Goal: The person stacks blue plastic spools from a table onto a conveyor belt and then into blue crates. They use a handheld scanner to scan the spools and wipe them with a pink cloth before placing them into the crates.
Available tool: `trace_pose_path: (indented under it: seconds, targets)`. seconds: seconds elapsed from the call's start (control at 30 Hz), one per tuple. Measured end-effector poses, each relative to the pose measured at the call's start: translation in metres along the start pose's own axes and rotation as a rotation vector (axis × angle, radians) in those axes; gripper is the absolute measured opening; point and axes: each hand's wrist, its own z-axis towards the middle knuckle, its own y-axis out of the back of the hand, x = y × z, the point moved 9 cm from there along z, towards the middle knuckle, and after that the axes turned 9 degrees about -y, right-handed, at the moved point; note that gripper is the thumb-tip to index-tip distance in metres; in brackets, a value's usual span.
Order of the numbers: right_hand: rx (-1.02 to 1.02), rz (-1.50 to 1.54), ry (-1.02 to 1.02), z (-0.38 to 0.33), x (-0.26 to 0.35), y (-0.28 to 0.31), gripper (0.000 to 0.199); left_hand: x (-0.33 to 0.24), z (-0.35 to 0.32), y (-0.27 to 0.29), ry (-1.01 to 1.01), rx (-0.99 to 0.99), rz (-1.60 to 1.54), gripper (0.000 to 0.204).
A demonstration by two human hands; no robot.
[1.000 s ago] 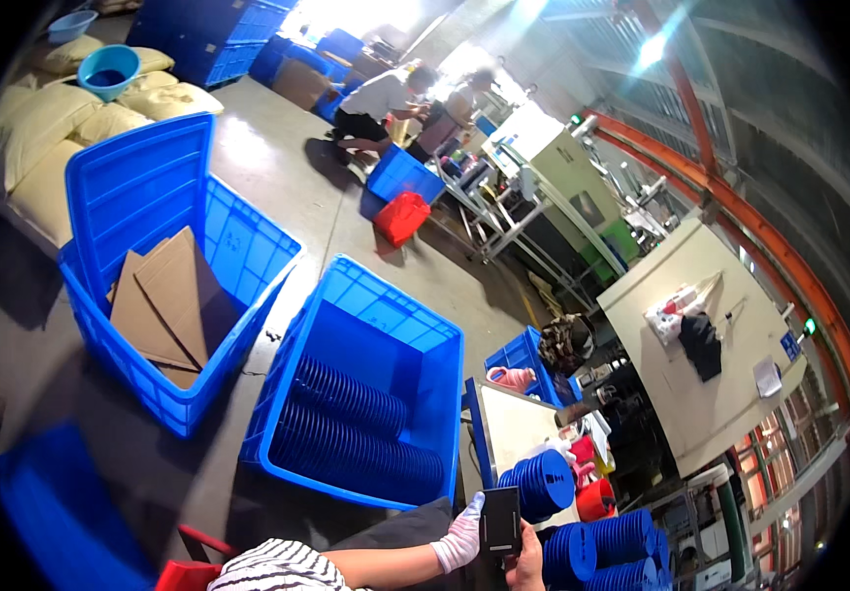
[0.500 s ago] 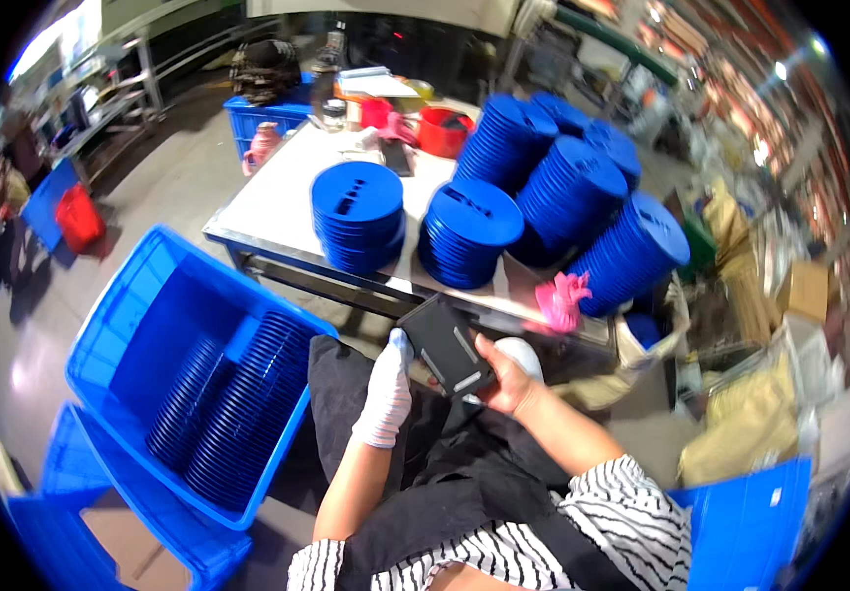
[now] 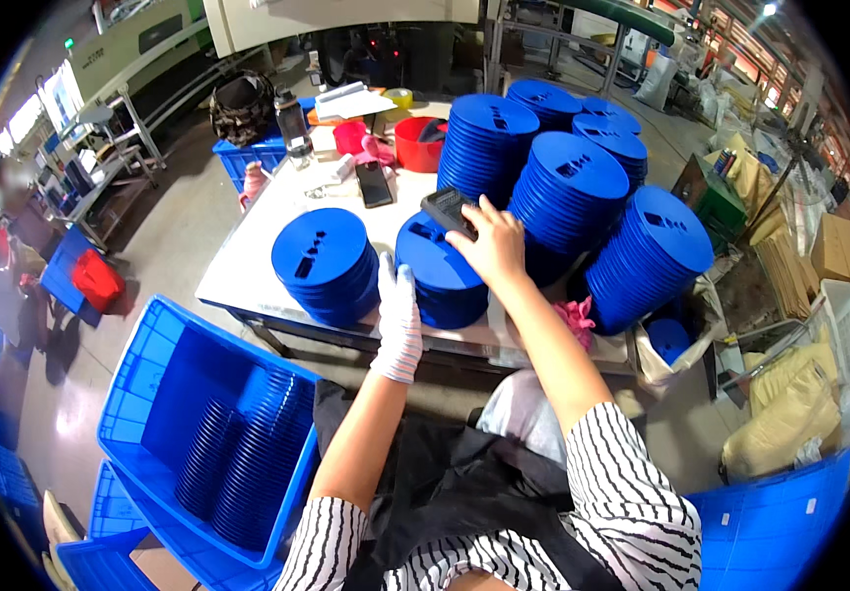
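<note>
Bare right hand [image 3: 492,244] grasps a black handheld device [image 3: 448,210] above a stack of round blue plastic discs [image 3: 442,271]. White-gloved left hand [image 3: 397,320], fingers extended and released, rests beside that stack.

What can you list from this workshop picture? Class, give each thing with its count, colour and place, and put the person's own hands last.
Disc stacks: about seven, blue, on and beside the table.
Table: one, white, centre.
Black handheld device: one, on the middle stack, under the right hand.
Phone: one, black, flat on the table.
Round tub: one, red, far end of the table.
Crate with discs: one, blue, on the floor at lower left.
Red crate: one, on the floor at far left.
Cloth: one, pink, at the table's near edge.
Left hand: white glove, against the middle stack's side.
Right hand: bare, on the device.
</note>
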Motion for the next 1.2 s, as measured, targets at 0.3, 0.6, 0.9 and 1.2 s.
trace_pose_path:
  seconds: [0.3, 0.6, 0.9, 1.2]
  targets:
    - [0.056, 0.015, 0.101, -0.025, 0.015, -0.013, 0.057, 0.010, 0.002, -0.006, -0.110, -0.036, 0.174, 0.072]
    - [0.064, 0.027, 0.082, -0.025, 0.011, -0.017, 0.055, 0.001, 0.000, -0.014, -0.097, 0.006, 0.103, 0.072]
    - [0.080, 0.007, 0.061, -0.025, 0.013, -0.018, 0.055, 0.006, 0.001, -0.010, -0.079, 0.001, 0.059, 0.074]
    - [0.004, 0.100, 0.028, -0.022, 0.005, 0.001, 0.055, 0.007, 0.000, -0.015, 0.041, -0.028, 0.003, 0.078]
